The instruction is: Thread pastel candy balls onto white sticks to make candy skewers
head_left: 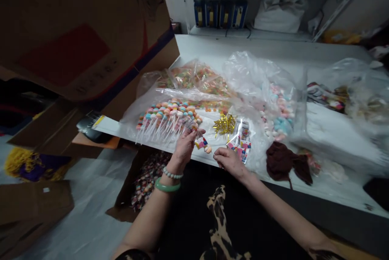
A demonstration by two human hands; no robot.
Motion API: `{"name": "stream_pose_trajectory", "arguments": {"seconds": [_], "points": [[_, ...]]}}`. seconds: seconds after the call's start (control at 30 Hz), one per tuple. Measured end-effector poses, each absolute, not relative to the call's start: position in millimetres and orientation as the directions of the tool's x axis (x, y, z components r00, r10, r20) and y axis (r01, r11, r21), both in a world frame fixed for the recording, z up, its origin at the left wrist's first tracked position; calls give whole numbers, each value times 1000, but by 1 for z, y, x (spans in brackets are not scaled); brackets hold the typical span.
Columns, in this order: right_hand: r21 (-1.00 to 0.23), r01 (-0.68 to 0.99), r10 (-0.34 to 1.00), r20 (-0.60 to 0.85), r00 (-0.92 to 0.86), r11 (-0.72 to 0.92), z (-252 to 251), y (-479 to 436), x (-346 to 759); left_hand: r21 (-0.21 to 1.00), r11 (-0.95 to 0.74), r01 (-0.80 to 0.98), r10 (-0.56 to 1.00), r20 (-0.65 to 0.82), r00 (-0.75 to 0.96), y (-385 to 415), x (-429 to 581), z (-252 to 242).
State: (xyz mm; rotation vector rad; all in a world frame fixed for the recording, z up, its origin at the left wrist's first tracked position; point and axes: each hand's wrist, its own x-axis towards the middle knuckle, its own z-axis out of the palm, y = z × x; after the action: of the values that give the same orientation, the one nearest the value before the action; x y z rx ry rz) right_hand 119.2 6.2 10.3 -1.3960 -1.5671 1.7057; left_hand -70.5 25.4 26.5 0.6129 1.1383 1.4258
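Observation:
My left hand (184,145), with a green bangle and a beaded bracelet at its wrist, is closed on a wrapped lollipop (203,145) in clear film with a small printed label. Just right of it, my right hand (228,160) is curled with fingertips pressed together; anything in them is too small to make out. Behind my left hand lies a bunch of pastel candy lollipops (170,114) with white sticks. Gold twist ties (225,124) sit in a pile beyond the hands. Printed clear wrappers (242,146) lie by my right hand.
A clear bag of gummy candies (194,79) and a bag of pastel candies (281,108) stand behind. A brown cloth (281,162) lies at right. Below the table's left edge is a carton of wrapped candies (148,179). A large cardboard box (91,29) looms at upper left.

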Motion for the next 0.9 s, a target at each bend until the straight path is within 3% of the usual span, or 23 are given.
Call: {"name": "stream_pose_trajectory", "arguments": {"seconds": [0.17, 0.27, 0.4, 0.5, 0.67, 0.8, 0.9], "points": [[-945, 261, 865, -292, -408, -196, -3, 11, 112, 926, 227, -300, 944, -285, -166, 17, -58, 16], [-944, 187, 830, -327, -452, -270, -6, 8, 108, 914, 269, -304, 929, -329, -168, 18, -54, 19], [-900, 76, 796, -417, -439, -429, -8, 5, 117, 868, 125, -480, 914, -289, -286, 27, -62, 33], [-895, -41, 837, -400, -373, -445, -5, 8, 133, 790, 41, -612, 854, -345, -389, 33, -76, 43], [-885, -278, 912, -295, -286, -373, 20, 19, 134, 696, 157, -701, 788, -516, -336, 33, -82, 44], [-931, -282, 947, -147, -285, -229, 42, 33, 103, 730, 162, -664, 838, -457, -299, 26, -62, 43], [-944, -255, 944, -128, -303, -210, 42, 44, 82, 779, 134, -613, 886, -371, -277, 20, -50, 47]]}}
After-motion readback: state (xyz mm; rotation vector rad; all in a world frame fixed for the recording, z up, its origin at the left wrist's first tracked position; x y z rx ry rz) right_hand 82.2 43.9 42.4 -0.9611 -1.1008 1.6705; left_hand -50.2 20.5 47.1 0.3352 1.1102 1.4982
